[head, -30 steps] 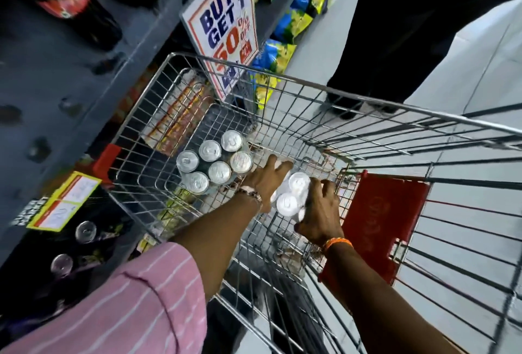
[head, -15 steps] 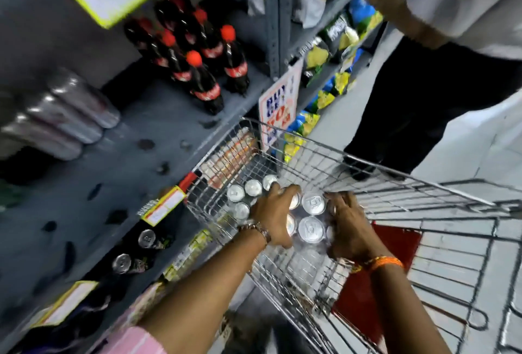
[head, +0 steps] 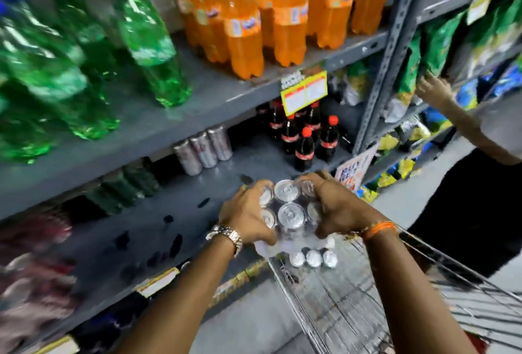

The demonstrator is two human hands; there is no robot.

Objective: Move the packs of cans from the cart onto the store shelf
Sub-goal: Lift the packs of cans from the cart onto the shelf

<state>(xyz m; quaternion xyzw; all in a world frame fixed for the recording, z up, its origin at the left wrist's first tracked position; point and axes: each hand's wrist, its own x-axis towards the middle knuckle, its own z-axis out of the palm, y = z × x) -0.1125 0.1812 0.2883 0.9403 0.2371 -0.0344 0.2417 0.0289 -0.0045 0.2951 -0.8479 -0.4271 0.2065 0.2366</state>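
A shrink-wrapped pack of silver cans [head: 288, 209] hangs in the air between the wire cart [head: 353, 297] and the grey store shelf [head: 158, 229]. My left hand [head: 248, 216] grips its left side and my right hand [head: 337, 209] grips its right side. Another pack of cans [head: 313, 257] still lies in the cart just below. The cart's front corner is almost against the shelf edge.
On the shelf stand a silver can pack [head: 203, 148], dark cola bottles [head: 305, 138] and dark green cans [head: 127, 187]. Green and orange bottles fill the shelf above. Another person [head: 477, 178] stands at the right, reaching into the snack bags.
Both hands have lifted the can pack out of the cart and up toward the shelf. My view has swung up from the cart to the shelves.
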